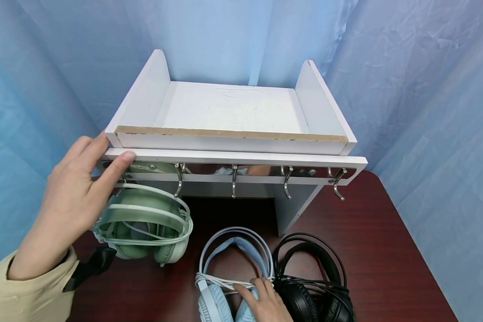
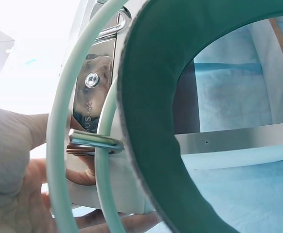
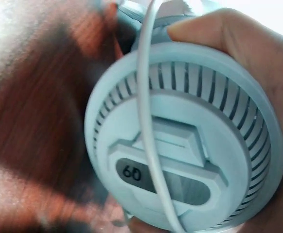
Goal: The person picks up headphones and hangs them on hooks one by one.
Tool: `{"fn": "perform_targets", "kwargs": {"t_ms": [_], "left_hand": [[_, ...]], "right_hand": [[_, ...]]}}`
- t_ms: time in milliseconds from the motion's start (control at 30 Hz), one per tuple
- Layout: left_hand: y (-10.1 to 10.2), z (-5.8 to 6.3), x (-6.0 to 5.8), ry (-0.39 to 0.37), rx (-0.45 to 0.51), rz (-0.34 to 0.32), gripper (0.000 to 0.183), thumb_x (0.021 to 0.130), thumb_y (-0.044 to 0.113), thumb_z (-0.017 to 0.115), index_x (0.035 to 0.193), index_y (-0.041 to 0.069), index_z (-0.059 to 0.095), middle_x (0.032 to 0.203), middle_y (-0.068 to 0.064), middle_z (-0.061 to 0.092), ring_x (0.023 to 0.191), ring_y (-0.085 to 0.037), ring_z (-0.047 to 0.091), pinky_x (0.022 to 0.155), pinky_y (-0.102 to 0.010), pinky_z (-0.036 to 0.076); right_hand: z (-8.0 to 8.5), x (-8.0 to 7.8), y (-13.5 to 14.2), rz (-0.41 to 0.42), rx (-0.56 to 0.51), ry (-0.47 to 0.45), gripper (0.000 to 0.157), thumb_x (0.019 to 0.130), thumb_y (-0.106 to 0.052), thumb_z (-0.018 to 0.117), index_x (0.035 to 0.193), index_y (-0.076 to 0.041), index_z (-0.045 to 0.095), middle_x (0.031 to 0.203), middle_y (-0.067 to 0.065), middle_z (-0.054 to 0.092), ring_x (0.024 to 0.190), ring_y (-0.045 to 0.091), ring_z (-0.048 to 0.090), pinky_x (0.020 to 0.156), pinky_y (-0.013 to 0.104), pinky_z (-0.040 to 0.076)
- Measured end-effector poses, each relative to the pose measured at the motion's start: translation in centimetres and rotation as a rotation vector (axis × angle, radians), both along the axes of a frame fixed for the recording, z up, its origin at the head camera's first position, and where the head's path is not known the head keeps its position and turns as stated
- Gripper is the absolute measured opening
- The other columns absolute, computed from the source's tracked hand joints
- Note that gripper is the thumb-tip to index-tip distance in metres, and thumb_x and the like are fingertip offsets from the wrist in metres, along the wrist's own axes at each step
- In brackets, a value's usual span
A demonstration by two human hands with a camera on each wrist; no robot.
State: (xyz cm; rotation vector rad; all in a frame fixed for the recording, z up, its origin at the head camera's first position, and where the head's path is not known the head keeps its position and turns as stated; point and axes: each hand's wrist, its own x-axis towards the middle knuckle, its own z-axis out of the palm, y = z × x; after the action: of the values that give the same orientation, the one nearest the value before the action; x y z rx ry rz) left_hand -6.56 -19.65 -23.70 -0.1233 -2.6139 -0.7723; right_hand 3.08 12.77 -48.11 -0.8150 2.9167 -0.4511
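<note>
My left hand [image 1: 70,192] grips the left end of a white rack [image 1: 233,156], its thumb lying along the front edge. Just below it, green headphones [image 1: 171,243] hang by their headband from the leftmost metal hook [image 2: 95,140]. On the tabletop, my right hand [image 1: 267,302] holds an ear cup of light blue headphones [image 1: 215,304]. The right wrist view shows that round ear cup [image 3: 180,111] close up, with the thumb along its rim and a pale cable crossing its face. A pale cable is also wrapped round the lower headband.
Black headphones [image 1: 298,299] with a bundled cable lie right beside the blue pair. Several bare hooks [image 1: 287,183] stick out along the rack's front. The rack stands on a dark red wooden table [image 1: 390,250], with blue curtains [image 1: 438,112] behind and around it.
</note>
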Motion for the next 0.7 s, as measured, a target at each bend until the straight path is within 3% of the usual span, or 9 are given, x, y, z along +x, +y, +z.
{"fn": "perform_targets", "kwargs": {"t_ms": [333,700], "left_hand": [[0.0,0.0,0.0,-0.004,-0.007,0.003,0.046,0.095,0.037,0.049,0.137,0.018,0.045,0.109,-0.017,0.049,0.076,-0.024,0.039,0.060,-0.035,0.026],[0.0,0.0,0.1,-0.013,-0.005,0.002,0.046,0.096,0.037,0.048,0.138,0.018,0.045,0.109,-0.017,0.049,0.079,-0.027,0.042,0.061,-0.036,0.028]], "right_hand": [[-0.5,0.4,-0.1,-0.032,-0.017,0.114,0.074,0.070,-0.077,0.052,0.132,-0.037,0.046,0.118,0.000,0.045,0.106,0.017,0.045,0.055,0.030,0.039],[-1.5,1.1,-0.5,-0.092,-0.026,0.349,0.068,0.078,-0.081,0.023,0.130,-0.044,0.045,0.119,-0.003,0.049,0.108,0.017,0.048,0.064,0.033,0.047]]}}
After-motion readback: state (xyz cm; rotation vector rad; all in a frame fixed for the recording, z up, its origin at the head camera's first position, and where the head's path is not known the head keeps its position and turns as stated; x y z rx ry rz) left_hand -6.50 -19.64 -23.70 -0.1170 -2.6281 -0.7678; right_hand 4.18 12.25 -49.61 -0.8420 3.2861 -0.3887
